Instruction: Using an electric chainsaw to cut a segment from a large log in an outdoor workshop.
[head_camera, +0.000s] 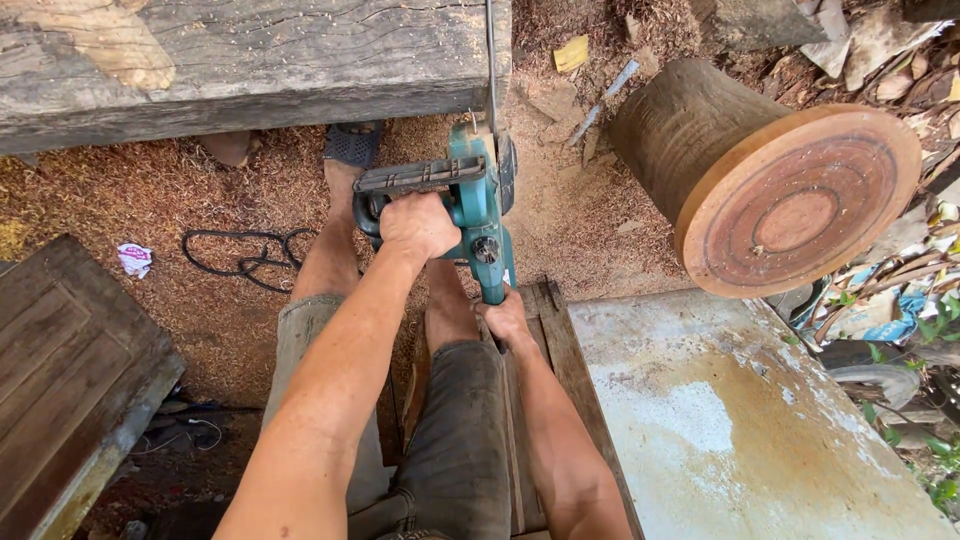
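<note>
A teal power saw (478, 190) points away from me, its thin blade (491, 60) running up along the end of a big weathered timber beam (250, 60). My left hand (418, 225) is wrapped around the saw's black top handle. My right hand (506, 318) grips the rear handle lower down, near my knee. My legs in grey trousers are below, and one sandalled foot (350, 148) is planted on sawdust next to the beam.
A round log section (770, 190) lies on its side at the right. A worn metal sheet (740, 420) sits at lower right, a wooden panel (70, 370) at lower left. A black cable (250, 255) lies on the sawdust-covered ground.
</note>
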